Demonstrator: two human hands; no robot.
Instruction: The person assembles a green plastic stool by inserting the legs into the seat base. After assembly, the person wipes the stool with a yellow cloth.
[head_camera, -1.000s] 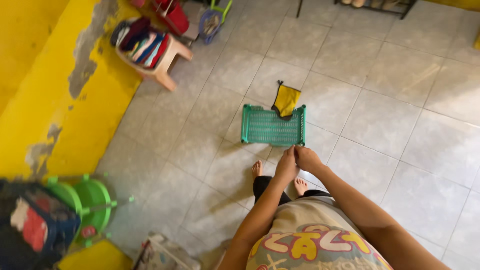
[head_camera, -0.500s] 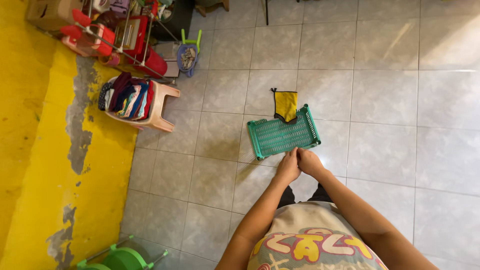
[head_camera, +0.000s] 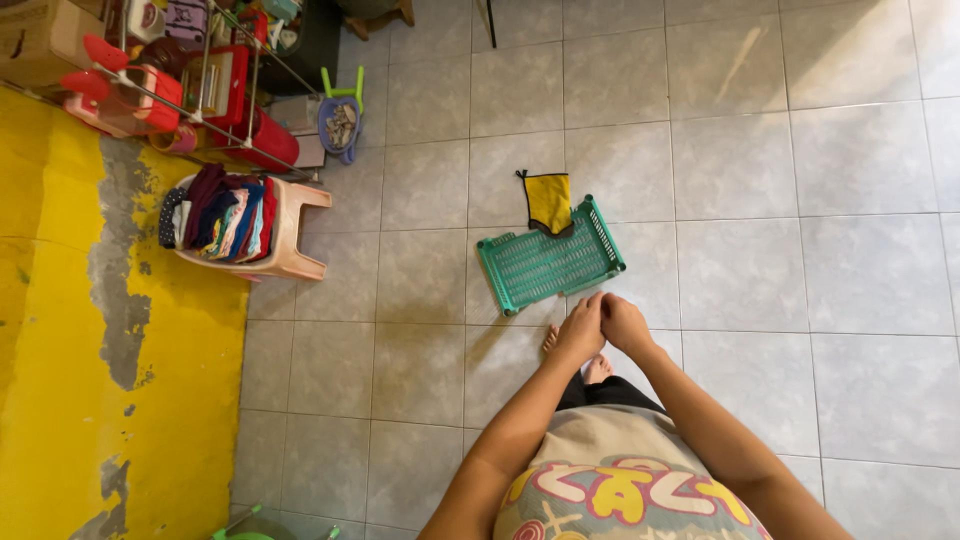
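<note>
Over grey tiles, hands joined.
Left hand (head_camera: 583, 330) and right hand (head_camera: 625, 323) touching, fingers curled, empty; green basket (head_camera: 549, 262) at twelve o'clock, needing a reach.

A perforated green plastic basket (head_camera: 550, 262), matt and finely gridded, lies on a floor of smooth grey ceramic tiles (head_camera: 800, 150) whose glaze carries a soft sheen. A yellow cloth (head_camera: 548, 202), soft and dull with dark edging, touches the basket's far rim. The bare left hand (head_camera: 581, 330) and right hand (head_camera: 625, 323) meet just short of the basket, above a printed knit shirt (head_camera: 620, 490) (matt cotton by the look of it). At the wall, a pale pink plastic stool (head_camera: 290, 235) holds folded fabrics (head_camera: 220, 215); yellow paint (head_camera: 60, 350) has flaked away there to rough grey plaster. A thin metal rack (head_camera: 200, 90) gleams above.
</note>
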